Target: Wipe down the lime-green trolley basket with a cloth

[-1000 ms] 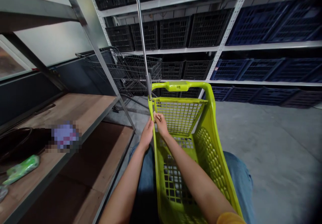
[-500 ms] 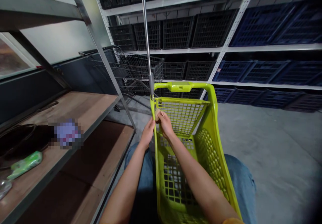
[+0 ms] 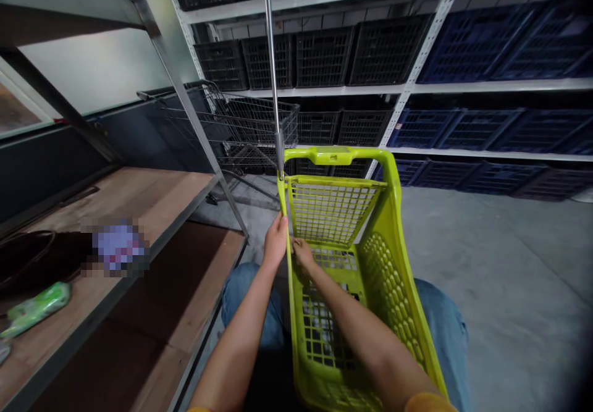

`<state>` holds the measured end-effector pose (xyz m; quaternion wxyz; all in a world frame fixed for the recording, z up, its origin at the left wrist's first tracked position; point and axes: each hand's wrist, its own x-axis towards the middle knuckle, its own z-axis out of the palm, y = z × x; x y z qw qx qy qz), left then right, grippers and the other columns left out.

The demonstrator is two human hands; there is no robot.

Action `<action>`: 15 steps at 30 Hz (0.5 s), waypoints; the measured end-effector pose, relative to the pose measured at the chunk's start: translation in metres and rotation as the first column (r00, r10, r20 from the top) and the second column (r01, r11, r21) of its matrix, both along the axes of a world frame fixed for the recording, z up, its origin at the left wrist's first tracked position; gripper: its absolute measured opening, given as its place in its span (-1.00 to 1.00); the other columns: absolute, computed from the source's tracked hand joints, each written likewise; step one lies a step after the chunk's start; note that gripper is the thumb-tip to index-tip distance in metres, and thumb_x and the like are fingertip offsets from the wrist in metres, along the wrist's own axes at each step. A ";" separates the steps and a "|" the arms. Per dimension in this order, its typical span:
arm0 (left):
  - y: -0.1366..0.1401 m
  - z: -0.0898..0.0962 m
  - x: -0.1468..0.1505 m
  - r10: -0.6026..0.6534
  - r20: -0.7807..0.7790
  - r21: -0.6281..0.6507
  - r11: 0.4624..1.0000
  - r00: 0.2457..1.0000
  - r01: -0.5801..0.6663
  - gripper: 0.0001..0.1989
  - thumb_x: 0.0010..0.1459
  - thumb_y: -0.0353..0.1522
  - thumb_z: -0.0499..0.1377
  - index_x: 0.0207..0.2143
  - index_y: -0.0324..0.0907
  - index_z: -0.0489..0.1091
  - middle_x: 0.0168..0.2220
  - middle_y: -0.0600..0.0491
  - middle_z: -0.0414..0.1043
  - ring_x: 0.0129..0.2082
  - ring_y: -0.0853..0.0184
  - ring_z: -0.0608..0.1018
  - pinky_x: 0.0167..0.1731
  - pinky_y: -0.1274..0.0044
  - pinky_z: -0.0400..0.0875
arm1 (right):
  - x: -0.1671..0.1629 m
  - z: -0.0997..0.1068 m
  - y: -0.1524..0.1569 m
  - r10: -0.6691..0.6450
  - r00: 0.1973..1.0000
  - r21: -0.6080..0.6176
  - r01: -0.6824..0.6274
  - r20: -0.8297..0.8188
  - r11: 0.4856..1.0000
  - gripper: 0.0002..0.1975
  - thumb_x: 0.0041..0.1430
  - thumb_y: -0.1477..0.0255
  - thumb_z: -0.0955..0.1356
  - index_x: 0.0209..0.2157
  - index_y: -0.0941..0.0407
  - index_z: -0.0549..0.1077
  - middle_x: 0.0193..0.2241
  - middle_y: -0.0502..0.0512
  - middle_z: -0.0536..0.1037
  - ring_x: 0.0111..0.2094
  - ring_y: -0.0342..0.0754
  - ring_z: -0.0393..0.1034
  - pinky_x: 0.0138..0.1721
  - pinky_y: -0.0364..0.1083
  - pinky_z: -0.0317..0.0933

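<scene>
A yellow-green plastic shopping basket [image 3: 407,276] stands tilted between my knees, with a grid flap at its far end and a metal pole [image 3: 272,60] rising from its far left corner. My left hand [image 3: 276,239] is closed on the basket's left rim, the thumb along the edge. Inside the basket, my right hand [image 3: 302,253] is at the left wall with its fingers bent together. A small beige piece shows faintly at those fingers, mostly hidden, and I cannot make out what it is.
To the left stands a metal-framed wooden shelf [image 3: 176,193] with a green packet [image 3: 39,307] and a blurred-out item on it. Behind the basket are a wire shopping cart [image 3: 250,121] and white racks [image 3: 417,66] with black crates [image 3: 324,57] and blue crates [image 3: 477,41].
My right hand has moved down inside the basket's left wall, toward me. My left hand stays on the rim, slightly higher. The view has shifted a little.
</scene>
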<state>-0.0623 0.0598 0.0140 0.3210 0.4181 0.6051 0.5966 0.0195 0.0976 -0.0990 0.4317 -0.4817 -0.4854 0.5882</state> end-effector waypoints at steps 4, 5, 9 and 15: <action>0.012 0.001 -0.001 0.033 -0.036 -0.051 0.998 0.999 -0.035 -0.59 0.26 -0.12 0.10 0.03 -0.11 0.49 0.07 -0.03 0.52 0.12 0.15 0.49 0.17 0.36 0.29 | -0.005 0.054 0.037 0.022 0.990 0.005 -0.022 -0.142 1.000 -0.76 0.01 0.26 0.33 -0.28 0.08 0.35 -0.61 -0.12 0.38 -0.62 -0.16 0.21 -0.57 -0.17 0.12; 0.016 0.001 -0.002 0.036 -0.044 -0.049 0.998 0.998 -0.038 -0.60 0.27 -0.12 0.09 0.02 -0.10 0.50 0.06 -0.02 0.53 0.11 0.16 0.50 0.15 0.37 0.30 | -0.005 0.071 0.047 0.039 0.975 0.037 -0.032 -0.218 0.999 -0.72 0.01 0.27 0.33 -0.23 0.08 0.35 -0.56 -0.11 0.43 -0.59 -0.17 0.24 -0.56 -0.18 0.14; 0.031 0.001 -0.006 0.032 -0.064 -0.075 0.996 0.997 -0.037 -0.57 0.27 -0.09 0.06 -0.07 -0.17 0.53 -0.05 -0.05 0.58 0.02 0.16 0.53 0.06 0.40 0.35 | -0.003 0.111 0.063 0.096 0.925 0.183 -0.030 -0.367 0.983 -0.59 -0.02 0.33 0.38 -0.08 0.02 0.29 -0.38 -0.11 0.49 -0.53 -0.20 0.30 -0.53 -0.22 0.17; 0.009 -0.006 -0.001 -0.037 0.060 -0.093 0.995 0.997 0.043 -0.48 0.25 0.00 0.05 -0.08 -0.22 0.53 -0.17 -0.04 0.60 -0.12 0.21 0.57 -0.07 0.45 0.41 | 0.004 0.053 0.010 -0.016 1.000 -0.108 0.015 -0.002 0.994 -0.80 -0.02 0.32 0.38 -0.39 0.07 0.28 -0.64 -0.18 0.31 -0.63 -0.22 0.17 -0.59 -0.24 0.05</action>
